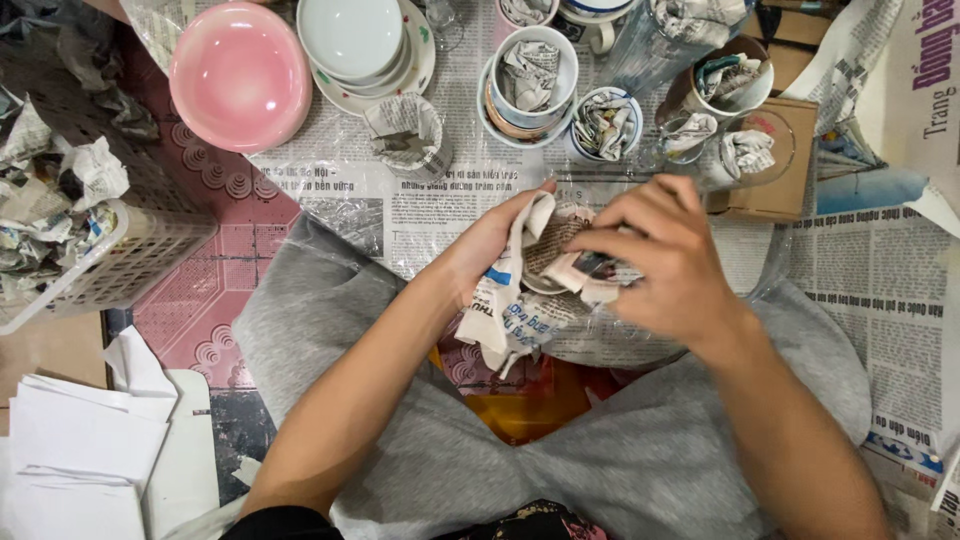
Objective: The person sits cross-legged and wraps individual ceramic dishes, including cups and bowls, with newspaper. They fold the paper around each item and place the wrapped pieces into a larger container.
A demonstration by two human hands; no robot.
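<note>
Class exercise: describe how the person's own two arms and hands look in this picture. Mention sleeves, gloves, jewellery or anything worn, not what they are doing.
Both forearms are bare right up to the bottom edge of the picture: no sleeves show. The left hand and right hand wear no gloves, and no rings, watch or bracelet can be seen. The fingers are uncovered. Grey trousers cover the legs below them.

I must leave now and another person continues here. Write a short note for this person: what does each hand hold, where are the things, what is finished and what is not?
Left hand: grips a crumpled sheet of newspaper wrapped around a clear glass item, held over the lap.
Right hand: fingers press the paper in at the top of that same item.
Done: white and patterned cups and clear glasses stand ahead on the newspaper-covered floor, already stuffed with paper.
Left: the held item is only partly wrapped. The glossy pink bowl and the stack of white plates show no paper.
White plastic basket of crumpled paper sits at the left.
</note>
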